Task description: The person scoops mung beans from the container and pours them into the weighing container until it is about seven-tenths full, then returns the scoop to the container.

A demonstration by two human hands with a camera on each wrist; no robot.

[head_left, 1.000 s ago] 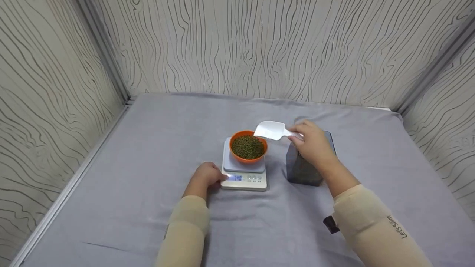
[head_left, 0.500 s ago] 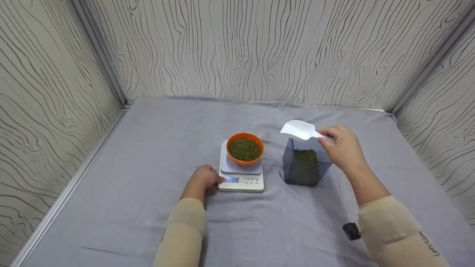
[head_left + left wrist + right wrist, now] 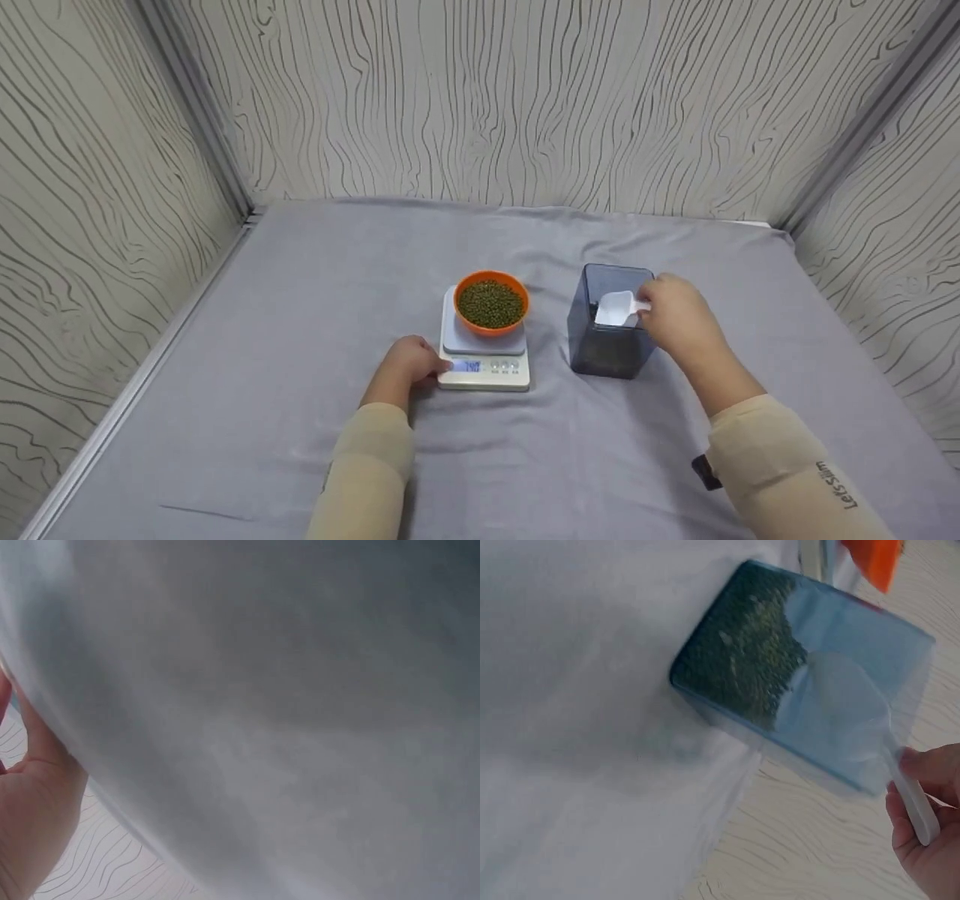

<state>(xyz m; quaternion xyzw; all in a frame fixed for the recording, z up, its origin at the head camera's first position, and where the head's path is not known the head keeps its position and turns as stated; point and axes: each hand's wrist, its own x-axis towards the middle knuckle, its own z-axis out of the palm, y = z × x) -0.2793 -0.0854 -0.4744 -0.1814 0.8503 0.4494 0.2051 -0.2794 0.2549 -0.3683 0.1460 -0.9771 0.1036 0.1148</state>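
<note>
My right hand (image 3: 679, 313) pinches the handle of a white scoop (image 3: 615, 308), whose blade is inside a translucent blue-grey square container (image 3: 581, 341). In the right wrist view small green beans (image 3: 739, 652) fill the container's lower part, with the blade close over them. My left hand (image 3: 411, 361) holds the left edge of a white kitchen scale (image 3: 480, 381), thumb beside the lit display. An orange bowl (image 3: 463, 319) sits on the scale's platform, filled with the same beans. The left wrist view shows only part of the left hand (image 3: 41, 799) beside blurred cloth.
A grey cloth (image 3: 337, 277) with wrinkles covers the table. Wood-grain panels (image 3: 480, 97) rise behind and at both sides, with grey metal posts (image 3: 199, 112) at the corners. A small black object (image 3: 705, 472) shows at the right sleeve.
The right hand has drawn the scoop rightward from over the bowl, then lowered it into the container. The left hand stays at the scale. The whole view has shifted slightly.
</note>
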